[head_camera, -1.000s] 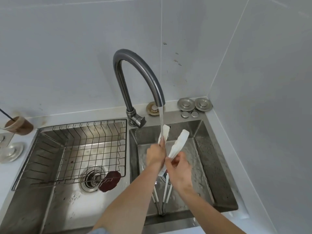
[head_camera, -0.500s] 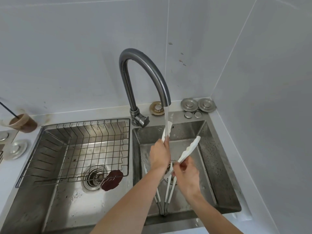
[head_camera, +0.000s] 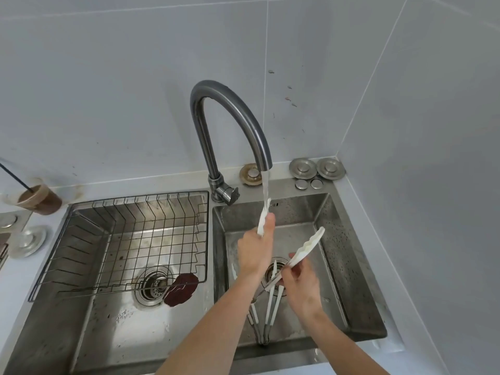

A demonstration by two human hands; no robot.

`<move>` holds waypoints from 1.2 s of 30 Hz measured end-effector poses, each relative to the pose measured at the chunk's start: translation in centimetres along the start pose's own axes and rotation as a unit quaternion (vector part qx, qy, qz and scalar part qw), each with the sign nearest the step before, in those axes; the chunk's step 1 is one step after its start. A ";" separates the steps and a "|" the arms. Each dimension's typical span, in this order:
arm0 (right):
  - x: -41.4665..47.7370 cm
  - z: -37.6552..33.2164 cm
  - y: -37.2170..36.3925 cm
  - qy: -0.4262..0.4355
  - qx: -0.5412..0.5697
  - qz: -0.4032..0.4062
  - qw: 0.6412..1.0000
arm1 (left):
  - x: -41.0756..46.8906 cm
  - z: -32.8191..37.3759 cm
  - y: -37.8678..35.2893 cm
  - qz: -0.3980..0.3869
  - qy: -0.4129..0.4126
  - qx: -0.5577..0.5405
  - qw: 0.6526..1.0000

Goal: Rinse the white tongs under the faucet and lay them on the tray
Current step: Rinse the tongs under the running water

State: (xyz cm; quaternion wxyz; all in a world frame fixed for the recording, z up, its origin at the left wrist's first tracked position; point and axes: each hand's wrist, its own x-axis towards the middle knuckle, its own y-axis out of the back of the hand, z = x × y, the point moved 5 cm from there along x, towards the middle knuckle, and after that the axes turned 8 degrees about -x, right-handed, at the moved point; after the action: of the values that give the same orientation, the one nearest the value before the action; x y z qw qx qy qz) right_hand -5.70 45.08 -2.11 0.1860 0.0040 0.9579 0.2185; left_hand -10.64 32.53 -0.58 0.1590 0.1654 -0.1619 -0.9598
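Note:
I hold the white tongs (head_camera: pixel 307 249) spread apart over the right sink basin (head_camera: pixel 349 266). My left hand (head_camera: pixel 255 250) grips one arm, whose scalloped tip (head_camera: pixel 264 215) stands in the water stream from the curved grey faucet (head_camera: pixel 232 123). My right hand (head_camera: pixel 301 286) holds the other arm, which slants up to the right, away from the stream. More white-tipped tongs (head_camera: pixel 266 307) lie on the basin floor beneath my hands. No tray shows in view.
A wire rack (head_camera: pixel 121 239) sits in the left basin above a drain strainer (head_camera: pixel 154 284) and a dark red disc (head_camera: pixel 181 289). A cup of brown drink (head_camera: pixel 40 198) stands at the far left. Metal stoppers (head_camera: pixel 316 167) lie behind the right basin.
The two arms of the tongs have spread wider; my right hand drew its arm down and to the right. My left hand keeps its tip under the stream. The view shifted slightly.

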 end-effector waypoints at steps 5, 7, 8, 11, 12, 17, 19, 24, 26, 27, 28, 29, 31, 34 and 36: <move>0.7 0.1 -1.6 -0.047 0.052 -0.069 0.995 | 0.0 0.2 0.9 0.002 -0.008 0.013 1.000; 1.3 0.2 -1.5 -0.061 0.060 -0.078 0.993 | -0.1 0.1 0.8 -0.006 -0.025 0.002 1.000; 1.6 0.1 -1.4 -0.065 0.069 -0.088 0.992 | -0.3 0.1 0.7 -0.014 -0.040 -0.007 0.999; 2.3 0.4 -1.2 -0.091 0.098 -0.119 0.984 | -0.9 0.2 0.1 -0.040 -0.074 -0.028 0.996; 2.4 0.6 -1.2 -0.098 0.100 -0.126 0.982 | -0.9 0.3 0.0 -0.040 -0.073 -0.032 0.996; 2.0 0.4 -1.7 -0.077 0.097 -0.146 0.982 | -0.6 0.9 1.2 0.073 -0.051 -0.003 0.996; 1.7 0.2 -1.9 -0.062 0.079 -0.142 0.985 | -0.7 0.8 1.8 0.094 -0.045 0.014 0.994; 1.4 -0.1 -1.6 -0.038 0.017 -0.093 0.995 | -1.4 0.8 2.3 0.074 -0.133 -0.016 0.988; 1.5 -0.3 -1.4 -0.025 -0.002 -0.073 0.997 | -1.4 1.2 2.3 0.068 -0.171 -0.034 0.982; 1.5 -0.5 -1.3 -0.018 -0.008 -0.065 0.998 | -1.3 1.7 2.2 0.068 -0.183 -0.040 0.980; 1.4 -0.6 -1.1 -0.011 -0.011 -0.056 0.998 | -1.1 2.2 2.2 0.071 -0.193 -0.042 0.978; 1.2 -0.7 -1.0 -0.005 -0.012 -0.046 0.999 | -0.9 2.8 2.1 0.074 -0.203 -0.037 0.976; 0.8 -0.9 -0.4 0.004 -0.008 -0.017 1.000 | -0.4 3.7 1.7 0.078 -0.217 -0.012 0.973; -0.2 -1.1 0.5 0.018 0.010 0.020 1.000 | -0.2 4.1 1.1 0.092 -0.223 0.007 0.971; -1.2 -1.1 0.8 0.027 0.014 0.028 0.999 | -0.3 4.2 1.0 0.110 -0.217 0.000 0.970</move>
State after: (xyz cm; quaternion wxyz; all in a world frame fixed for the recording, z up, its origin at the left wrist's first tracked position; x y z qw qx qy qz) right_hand -5.06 45.26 -0.41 0.1536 0.0280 0.9651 0.2104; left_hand -11.62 32.86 3.56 0.2245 -0.0659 -0.2099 -0.9493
